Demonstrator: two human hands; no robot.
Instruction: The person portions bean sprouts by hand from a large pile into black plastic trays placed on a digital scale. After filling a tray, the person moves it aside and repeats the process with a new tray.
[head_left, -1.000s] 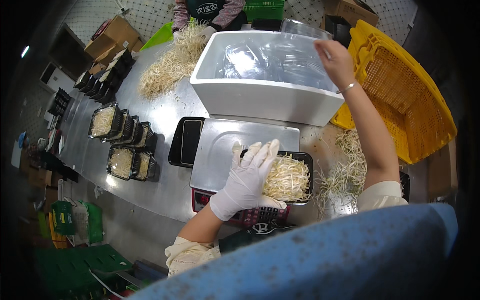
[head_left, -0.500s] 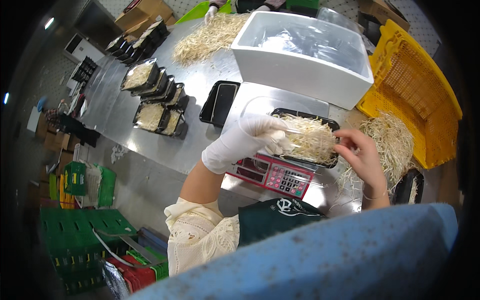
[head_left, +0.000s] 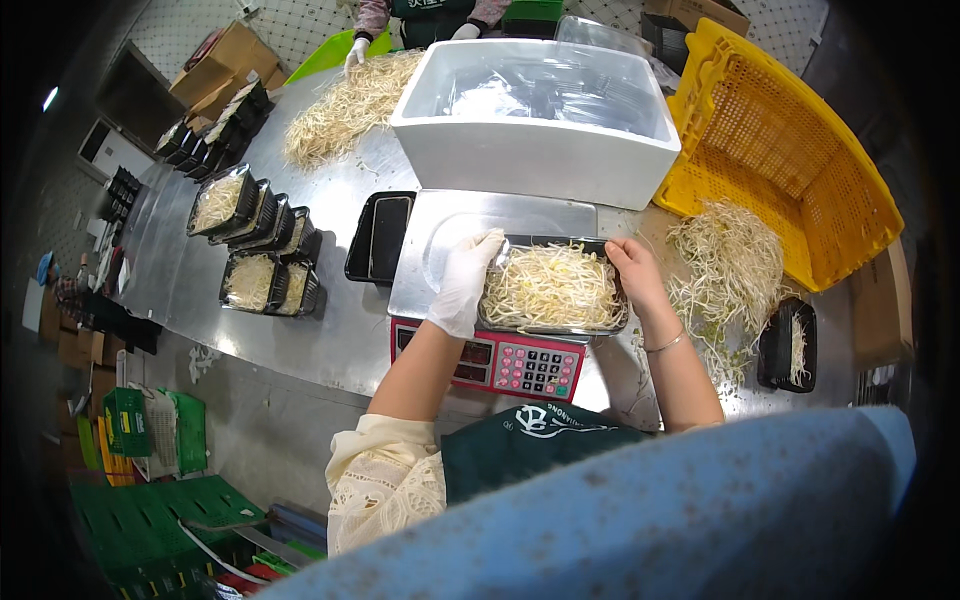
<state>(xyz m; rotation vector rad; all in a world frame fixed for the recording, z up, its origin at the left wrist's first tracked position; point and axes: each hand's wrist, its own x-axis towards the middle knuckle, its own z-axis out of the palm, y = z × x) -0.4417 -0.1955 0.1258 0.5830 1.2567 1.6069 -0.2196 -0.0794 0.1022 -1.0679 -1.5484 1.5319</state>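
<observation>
Compared with one second ago, the right hand [head_left: 640, 275] is no longer above the white foam box [head_left: 530, 170]; it holds the right end of the black tray [head_left: 555, 240]. The left hand [head_left: 467, 280] no longer covers the keypad [head_left: 535, 370] and holds the left end. The co-worker's sprout heap [head_left: 350, 110] is flatter.

Creamy-white sprouts [head_left: 553, 288], black tray [head_left: 560, 241], red scale panel [head_left: 492, 365], yellow crate [head_left: 780, 135]
</observation>
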